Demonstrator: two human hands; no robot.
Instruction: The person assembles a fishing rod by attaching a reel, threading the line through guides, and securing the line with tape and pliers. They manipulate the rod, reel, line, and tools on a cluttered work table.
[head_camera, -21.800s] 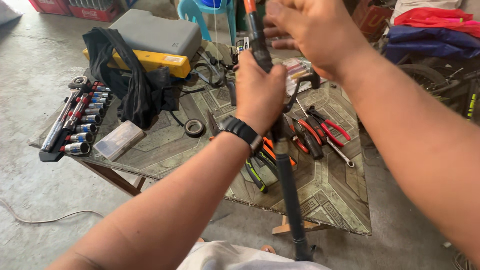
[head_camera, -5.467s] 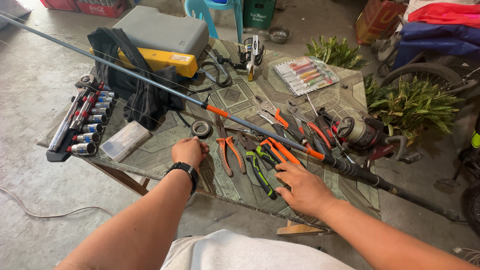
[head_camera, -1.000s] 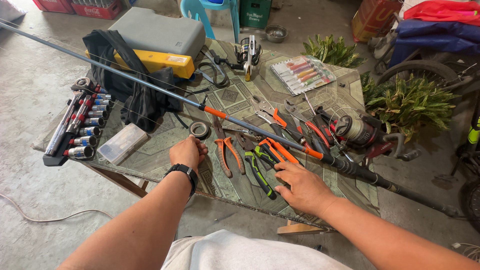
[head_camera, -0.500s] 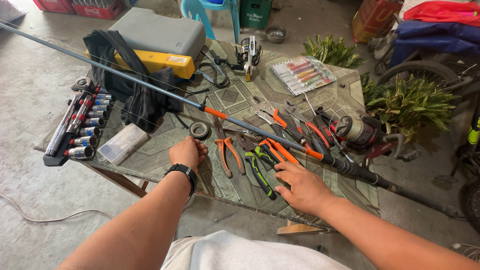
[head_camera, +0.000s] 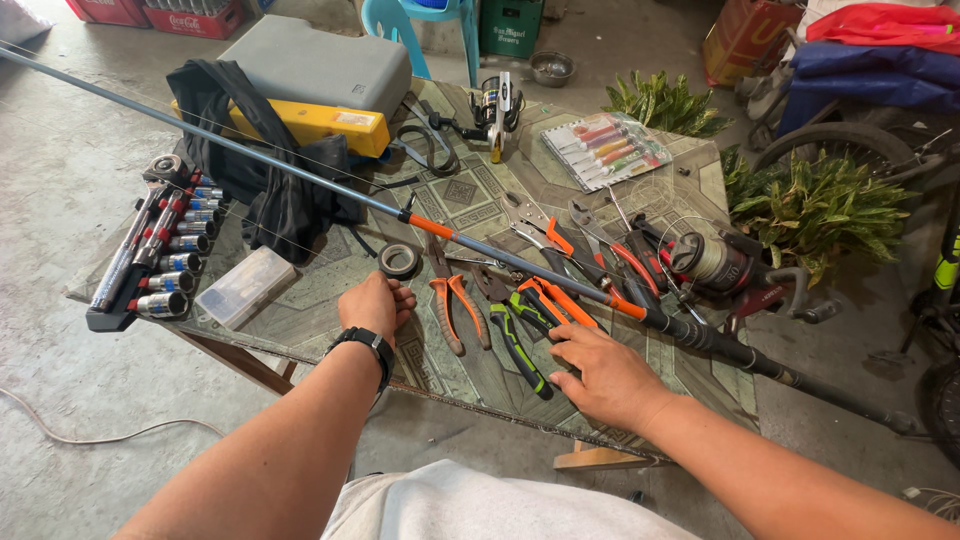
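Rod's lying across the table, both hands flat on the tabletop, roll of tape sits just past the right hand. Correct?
Not quite. In the head view the roll of tape sits just past the left hand, not the right hand, which rests by the green-handled pliers. The rod does lie across the table, with both hands flat on it.

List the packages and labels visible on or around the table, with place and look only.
Clear plastic blister pack of coloured lures: table's far right, flat rectangle.
Small clear plastic box: near left, beside the left hand.
Yellow case: far left, small pale rectangular label.
Red crates: floor, top left, white lettering.
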